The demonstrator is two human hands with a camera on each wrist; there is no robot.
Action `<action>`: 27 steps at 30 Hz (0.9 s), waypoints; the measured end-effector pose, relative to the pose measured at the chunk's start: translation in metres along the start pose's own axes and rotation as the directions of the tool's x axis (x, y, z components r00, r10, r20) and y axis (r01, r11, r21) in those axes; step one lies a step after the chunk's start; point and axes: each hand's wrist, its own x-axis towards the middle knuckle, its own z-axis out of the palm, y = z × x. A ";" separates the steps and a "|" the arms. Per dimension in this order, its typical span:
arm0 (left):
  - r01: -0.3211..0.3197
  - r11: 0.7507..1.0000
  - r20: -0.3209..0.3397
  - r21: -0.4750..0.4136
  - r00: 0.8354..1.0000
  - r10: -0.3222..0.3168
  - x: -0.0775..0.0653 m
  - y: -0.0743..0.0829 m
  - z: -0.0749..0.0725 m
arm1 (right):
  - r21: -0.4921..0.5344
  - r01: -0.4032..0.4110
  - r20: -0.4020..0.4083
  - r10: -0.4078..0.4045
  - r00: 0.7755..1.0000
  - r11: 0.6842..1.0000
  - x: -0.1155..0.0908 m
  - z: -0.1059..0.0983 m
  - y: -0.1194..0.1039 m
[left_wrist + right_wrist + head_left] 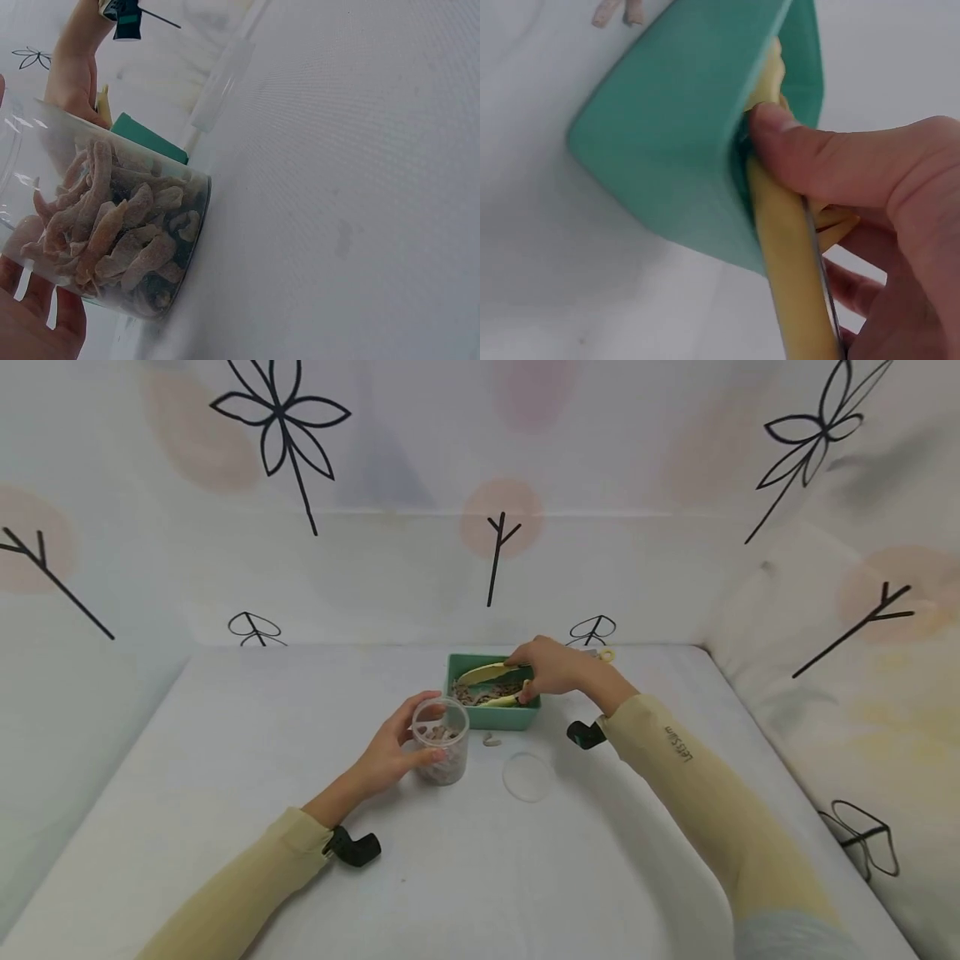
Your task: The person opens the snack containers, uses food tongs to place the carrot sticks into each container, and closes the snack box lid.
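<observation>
My left hand [392, 745] grips a clear plastic jar [448, 767] from its left side. The jar stands upright and uncapped on the table. Pale, dusty-looking dried strips [112, 225] fill much of it in the left wrist view. Yellow tongs [483, 673] are held in my right hand [553, 667], with thumb and fingers on opposite sides. Their two spread arms reach into a green rectangular box [501, 719], over small brownish pieces [491, 692] inside. Whether the tips hold anything is too small to tell. In the right wrist view, the box wall [667, 127] hides the tips.
One loose strip [491, 740] lies on the white table in front of the box. Nearer me is a clear round lid [527, 777]. A yellow ring [606, 655] shows behind my right wrist. A patterned cloth wall [390, 577] stands behind the table.
</observation>
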 end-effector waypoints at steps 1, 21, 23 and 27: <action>0.000 1.000 0.002 -0.002 1.000 0.000 0.000 -0.001 0.000 | -0.004 -0.013 0.002 0.013 1.000 1.000 -0.002 -0.002 0.000; -0.006 1.000 -0.005 -0.010 1.000 0.006 -0.001 -0.001 -0.002 | -0.012 0.084 -0.024 -0.085 0.996 0.996 0.006 0.013 -0.010; -0.008 1.000 -0.003 -0.012 1.000 0.008 -0.001 0.000 -0.002 | -0.015 0.087 -0.028 -0.087 0.996 0.996 0.004 0.014 -0.009; -0.020 1.000 0.009 -0.022 1.000 0.020 0.000 -0.001 -0.001 | -0.026 0.085 -0.047 -0.086 0.995 0.996 -0.003 0.012 -0.006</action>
